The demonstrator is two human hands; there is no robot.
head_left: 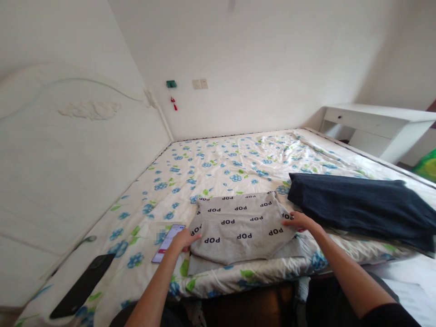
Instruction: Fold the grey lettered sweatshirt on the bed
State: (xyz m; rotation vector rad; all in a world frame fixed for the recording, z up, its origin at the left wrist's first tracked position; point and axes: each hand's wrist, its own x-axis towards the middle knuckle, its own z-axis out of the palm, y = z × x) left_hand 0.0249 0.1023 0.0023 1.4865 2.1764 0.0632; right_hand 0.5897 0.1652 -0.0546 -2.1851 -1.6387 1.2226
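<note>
A grey garment (238, 225) printed with "POP" lies folded near the front edge of a bed. My left hand (185, 238) grips its left edge. At the garment's right edge, my right hand (299, 221) holds the cloth with bent fingers. The bed is covered by a white sheet (225, 168) with blue flowers and green leaves. A phone (168, 242) with a lit screen lies on the sheet just left of my left hand.
A dark navy folded garment (361, 206) lies on the bed to the right. A black flat device (83, 290) sits at the bed's front left. A white headboard (68, 159) stands on the left, and a white desk (378, 125) at the far right.
</note>
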